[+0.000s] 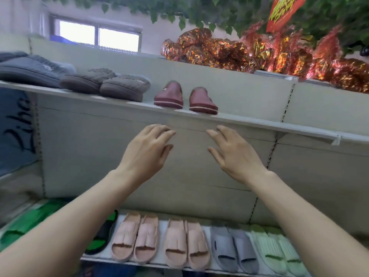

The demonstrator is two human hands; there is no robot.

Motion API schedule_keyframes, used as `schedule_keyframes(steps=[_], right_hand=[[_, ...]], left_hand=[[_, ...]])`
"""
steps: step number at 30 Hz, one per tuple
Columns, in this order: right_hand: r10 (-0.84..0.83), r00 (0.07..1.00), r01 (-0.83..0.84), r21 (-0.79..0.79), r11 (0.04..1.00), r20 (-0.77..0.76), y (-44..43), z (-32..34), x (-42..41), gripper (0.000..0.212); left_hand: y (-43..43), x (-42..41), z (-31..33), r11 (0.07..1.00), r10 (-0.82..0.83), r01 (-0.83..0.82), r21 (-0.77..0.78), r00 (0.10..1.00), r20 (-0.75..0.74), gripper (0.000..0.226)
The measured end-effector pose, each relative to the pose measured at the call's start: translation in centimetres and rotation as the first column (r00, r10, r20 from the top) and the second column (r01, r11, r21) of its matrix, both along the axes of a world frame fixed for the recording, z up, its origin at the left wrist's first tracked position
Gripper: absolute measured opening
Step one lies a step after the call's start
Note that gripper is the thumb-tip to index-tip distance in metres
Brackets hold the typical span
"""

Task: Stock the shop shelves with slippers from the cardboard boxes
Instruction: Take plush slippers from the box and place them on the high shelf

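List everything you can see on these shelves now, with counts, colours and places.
Maroon slippers: one pair, upper shelf, middle.
Brown slippers: one pair, upper shelf, left of maroon.
Dark grey slippers: count unclear, upper shelf, far left.
Foil parcels: several, red-gold, top right.
Pink slippers: two pairs, lower shelf, middle.
Grey slippers: one pair, lower shelf, right of pink.
Pale green slippers: one pair, lower shelf, far right.
Green-and-black slippers: count unclear, lower shelf, left.
Left hand: open, empty, below the upper shelf.
Right hand: same, beside it.
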State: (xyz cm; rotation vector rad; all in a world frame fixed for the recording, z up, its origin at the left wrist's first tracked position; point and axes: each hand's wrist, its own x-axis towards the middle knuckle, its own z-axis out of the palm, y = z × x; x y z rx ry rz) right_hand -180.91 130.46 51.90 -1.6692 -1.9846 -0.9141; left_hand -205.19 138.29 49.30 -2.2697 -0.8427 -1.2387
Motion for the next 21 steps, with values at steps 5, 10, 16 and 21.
schedule_keyframes(steps=[5, 10, 16, 21], right_hand=[[0.096, 0.995, -0.096, -0.036, 0.995, -0.009, -4.8, -10.2, -1.4, 0.044], [0.207, 0.972, -0.226, -0.209, 0.952, -0.107, -9.9, -23.3, -4.1, 0.039], [0.073, 0.926, -0.287, -0.565, 0.774, -0.371, -15.8, -40.8, -7.8, 0.042], [-0.436, 0.781, -0.2, -0.84, 0.504, -0.447, -19.5, -54.2, -8.4, 0.044]], left_hand=[[-5.4, -2.5, -9.0, 0.999, 0.013, -0.014, -0.04, 1.0, -0.017, 0.029], [-10.5, -6.3, -21.2, 0.964, 0.039, -0.06, -0.26, 0.996, -0.085, 0.024], [-16.6, -11.3, -37.6, 0.73, 0.087, -0.144, -0.668, 0.989, -0.118, 0.029], [-20.8, -13.4, -47.8, 0.456, 0.052, -0.188, -0.87, 0.981, -0.185, 0.036]])
